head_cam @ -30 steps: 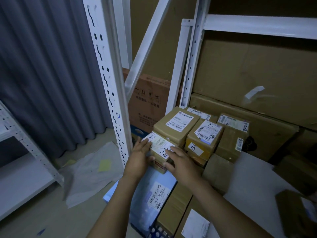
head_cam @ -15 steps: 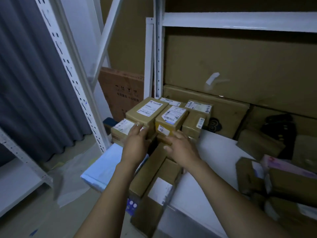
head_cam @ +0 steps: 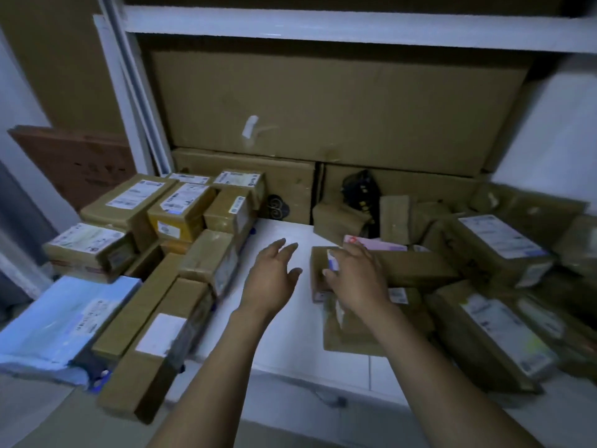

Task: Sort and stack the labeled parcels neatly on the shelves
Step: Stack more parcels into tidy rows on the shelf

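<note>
Fingers (head_cam: 284, 250) of left hand (head_cam: 271, 279) spread, empty, hovering over bare white shelf board (head_cam: 284, 321), touching nothing. Right hand (head_cam: 355, 279) laid on near end of long brown parcel (head_cam: 416, 270), fingertips curled over its left edge beside a small white label; whether truly gripping or only resting, cannot tell. Long brown parcel lying crosswise atop jumbled heap of parcels (head_cam: 484, 318) on right of shelf, a pink-topped packet (head_cam: 374, 244) just behind it. Tidy stack of labeled parcels (head_cam: 181, 208) on left of shelf, labels up, packed edge to edge against white upright post (head_cam: 129, 92). Pale blue mailer (head_cam: 61, 318) at far left front, overhanging shelf edge; two long brown boxes (head_cam: 151, 337) just beside it, angled toward viewer. Large flat cartons (head_cam: 323, 108) standing along back under upper white shelf rail (head_cam: 323, 27). Small black object (head_cam: 360, 189) at back between cartons and heap, too dim to identify. Clear strip of shelf board between the two groups, both forearms reaching across it.
</note>
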